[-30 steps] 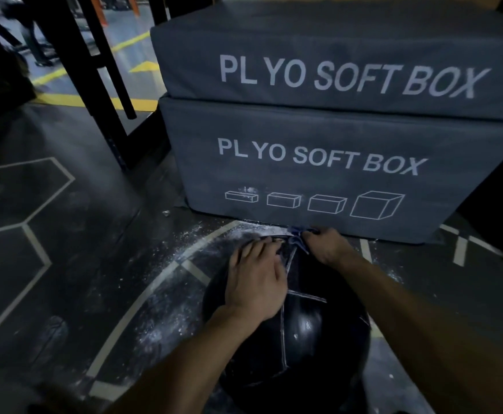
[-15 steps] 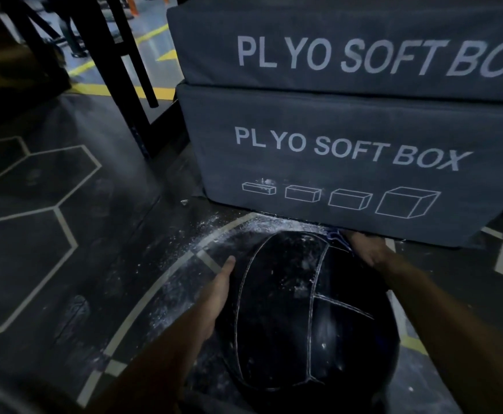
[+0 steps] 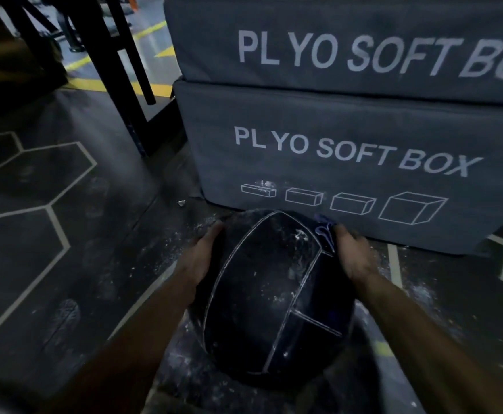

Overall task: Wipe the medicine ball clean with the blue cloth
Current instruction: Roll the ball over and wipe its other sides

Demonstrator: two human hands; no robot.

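Grey fabric covers two stacked foam boxes at about one o'clock from the ball; the upper box [image 3: 349, 40] reads "PLYO SOFT BO" in white before the frame edge cuts it off, and the lower box [image 3: 349, 174] reads "PLYO SOFT BOX" in full above a row of four white outline drawings of blocks, flat at the left and cube-like at the right. Just in front of the lower box, at six o'clock in the view, the black medicine ball [image 3: 271, 297] sits on the dark floor [image 3: 65, 264], its white-stitched seams showing and its skin speckled with white dust. The left hand [image 3: 198, 259] lies against the ball's nine o'clock side with fingers laid along the curve, reaching toward eleven o'clock; its grip is loose and spread, touching rather than clutching. The right hand [image 3: 353, 255] rests on the ball at about two o'clock, fingers curled over the blue cloth [image 3: 323, 230], which is bunched between that hand and the ball, only a small crumpled fold showing at the fingertips. White powder is scattered on the floor around the ball. Pale hexagon lines mark the floor toward nine o'clock, yellow stripes toward eleven o'clock, where black metal legs [image 3: 119, 70] stand.
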